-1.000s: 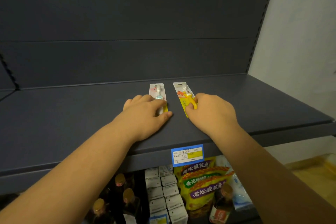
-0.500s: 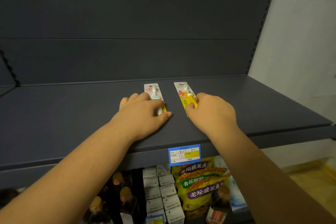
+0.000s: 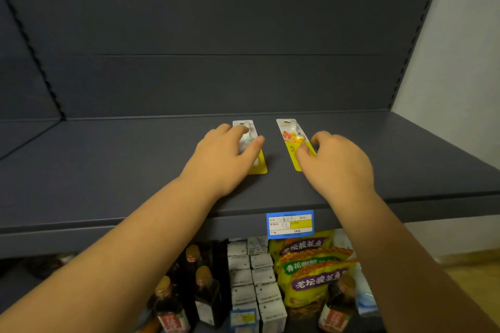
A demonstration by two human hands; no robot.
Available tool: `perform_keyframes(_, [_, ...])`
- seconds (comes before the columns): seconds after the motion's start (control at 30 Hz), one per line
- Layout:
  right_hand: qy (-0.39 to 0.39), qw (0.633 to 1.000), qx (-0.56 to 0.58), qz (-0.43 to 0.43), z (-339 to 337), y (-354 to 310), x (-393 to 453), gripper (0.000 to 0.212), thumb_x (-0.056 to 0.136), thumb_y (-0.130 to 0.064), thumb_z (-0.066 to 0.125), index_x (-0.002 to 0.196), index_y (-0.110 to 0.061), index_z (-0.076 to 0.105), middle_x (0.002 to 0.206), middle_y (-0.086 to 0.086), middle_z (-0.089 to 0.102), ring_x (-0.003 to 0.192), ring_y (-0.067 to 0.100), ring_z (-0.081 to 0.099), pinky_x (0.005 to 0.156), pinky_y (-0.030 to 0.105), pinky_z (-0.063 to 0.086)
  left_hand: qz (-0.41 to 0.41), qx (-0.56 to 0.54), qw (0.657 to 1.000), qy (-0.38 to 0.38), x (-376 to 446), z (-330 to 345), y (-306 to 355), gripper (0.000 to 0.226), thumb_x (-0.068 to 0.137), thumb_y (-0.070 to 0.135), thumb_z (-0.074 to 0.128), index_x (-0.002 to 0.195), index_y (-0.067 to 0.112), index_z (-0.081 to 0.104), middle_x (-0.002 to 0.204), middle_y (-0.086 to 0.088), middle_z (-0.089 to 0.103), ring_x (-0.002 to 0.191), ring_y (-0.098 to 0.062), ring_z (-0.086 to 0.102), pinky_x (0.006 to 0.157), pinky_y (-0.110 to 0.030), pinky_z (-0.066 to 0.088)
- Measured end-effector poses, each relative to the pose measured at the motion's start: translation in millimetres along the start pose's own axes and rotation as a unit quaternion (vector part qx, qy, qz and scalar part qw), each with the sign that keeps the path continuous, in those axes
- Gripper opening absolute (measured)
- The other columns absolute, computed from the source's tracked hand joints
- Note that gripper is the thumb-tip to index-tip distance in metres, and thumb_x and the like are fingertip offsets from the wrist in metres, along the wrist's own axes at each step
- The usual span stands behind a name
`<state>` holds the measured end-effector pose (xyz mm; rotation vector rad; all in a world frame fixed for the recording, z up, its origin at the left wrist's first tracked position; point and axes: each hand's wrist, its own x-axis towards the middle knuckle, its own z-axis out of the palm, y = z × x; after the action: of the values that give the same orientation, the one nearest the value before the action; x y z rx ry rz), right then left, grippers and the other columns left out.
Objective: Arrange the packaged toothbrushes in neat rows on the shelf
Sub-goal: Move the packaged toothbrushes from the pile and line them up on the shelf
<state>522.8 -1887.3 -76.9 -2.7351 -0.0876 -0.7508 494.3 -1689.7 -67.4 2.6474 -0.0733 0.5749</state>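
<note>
Two packaged toothbrushes lie flat, side by side, on the dark grey shelf point(image 3: 405, 159). The left package point(image 3: 260, 167) is white with a yellow lower end. My left hand point(image 3: 224, 159) lies over it, fingers across the top and thumb along its right edge. The right package point(image 3: 289, 134) is yellow with a cartoon fox and angles slightly left at its far end. My right hand point(image 3: 335, 165) touches its lower right part with curled fingertips. A narrow gap of bare shelf separates the two packages.
The shelf's back panel rises just behind the packages, and a white wall point(image 3: 460, 62) stands at the right. A blue price tag point(image 3: 290, 224) hangs on the shelf's front lip. Below are dark bottles point(image 3: 205, 297), small white cartons point(image 3: 254, 278) and yellow snack bags point(image 3: 311, 267).
My left hand has shifted the left package a little left, which widens the gap. My right hand has slid back toward me, so more of the fox package shows.
</note>
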Motion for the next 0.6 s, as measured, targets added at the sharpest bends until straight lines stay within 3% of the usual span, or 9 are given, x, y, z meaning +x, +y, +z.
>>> perform_keyframes(0.1, [0.046,0.998,0.036,-0.027,-6.2,-6.9,-3.8,0.03,0.09,-0.038,0.052,0.102,-0.017,0.069,0.093,0.006,0.061,0.089,0.03,0.056,0.073,0.039,0.048,0.035,0.014,0.998,0.041,-9.3,-15.4,-2.9,0.05,0.095,0.055,0.037,0.128,0.024,0.055,0.123,0.002,0.057,0.116,-0.021,0.05,0.096,-0.036,0.042])
perform_keyframes(0.2, [0.046,0.993,0.073,-0.08,-16.6,-34.6,-10.6,0.027,0.089,-0.033,0.056,0.107,-0.018,0.07,0.102,0.004,0.062,0.097,0.031,0.057,0.082,0.04,0.043,0.043,0.085,0.994,0.046,-25.0,-42.0,-21.7,0.052,0.097,0.051,0.037,0.139,0.022,0.046,0.138,0.001,0.052,0.127,-0.021,0.044,0.101,-0.033,0.036])
perform_keyframes(0.37, [-0.021,0.977,0.107,-0.184,-25.9,-116.7,-34.5,0.038,0.091,-0.04,0.053,0.124,-0.024,0.063,0.122,-0.001,0.06,0.112,0.026,0.056,0.094,0.038,0.043,-0.021,0.153,0.987,0.035,-61.7,-107.1,-87.1,0.062,0.098,0.051,0.035,0.152,0.021,0.027,0.156,0.002,0.03,0.143,-0.017,0.025,0.114,-0.033,0.024])
perform_keyframes(0.6, [-0.106,0.929,0.184,-0.302,-23.9,-263.3,-88.5,0.055,0.097,-0.042,0.051,0.148,-0.026,0.04,0.15,-0.01,0.041,0.136,0.014,0.04,0.104,0.032,0.039,-0.064,0.19,0.976,0.081,-144.5,-205.7,-173.8,0.058,0.096,0.048,0.04,0.148,0.021,0.037,0.152,0.003,0.039,0.137,-0.018,0.036,0.109,-0.034,0.033])
